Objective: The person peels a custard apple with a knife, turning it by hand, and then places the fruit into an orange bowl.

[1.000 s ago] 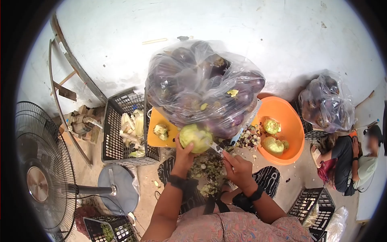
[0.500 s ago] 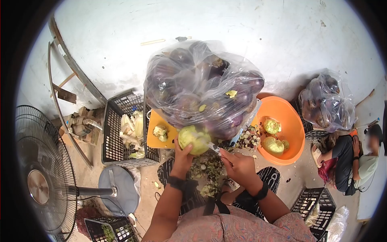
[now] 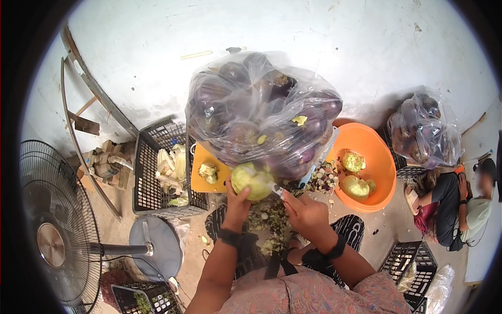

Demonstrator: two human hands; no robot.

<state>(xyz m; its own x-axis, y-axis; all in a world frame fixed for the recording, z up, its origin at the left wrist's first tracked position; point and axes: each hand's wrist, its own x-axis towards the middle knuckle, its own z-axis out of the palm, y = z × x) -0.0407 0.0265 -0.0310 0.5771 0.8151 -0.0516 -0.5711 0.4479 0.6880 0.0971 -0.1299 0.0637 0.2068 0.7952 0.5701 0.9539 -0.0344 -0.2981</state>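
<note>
My left hand (image 3: 238,203) cups a round, pale green peeled eggplant (image 3: 252,182) from its left side. In my right hand (image 3: 308,213) is a small knife (image 3: 277,190), its blade against the eggplant's right side. Right behind them, a clear plastic bag (image 3: 261,120) bulges with large dark purple eggplants. Under the bag's left edge, a yellow board (image 3: 201,180) carries a browned, trimmed vegetable piece (image 3: 208,172). Peelings (image 3: 269,222) lie heaped below my hands.
An orange basin (image 3: 384,196) at the right holds several peeled eggplants. At the left stand a black crate (image 3: 149,193) with pale leafy scraps and a fan (image 3: 55,230). Another bag of eggplants (image 3: 423,128) sits farther right, near a seated person (image 3: 449,209).
My right hand has shifted slightly left and up with the knife. The left hand keeps the eggplant in nearly the same place.
</note>
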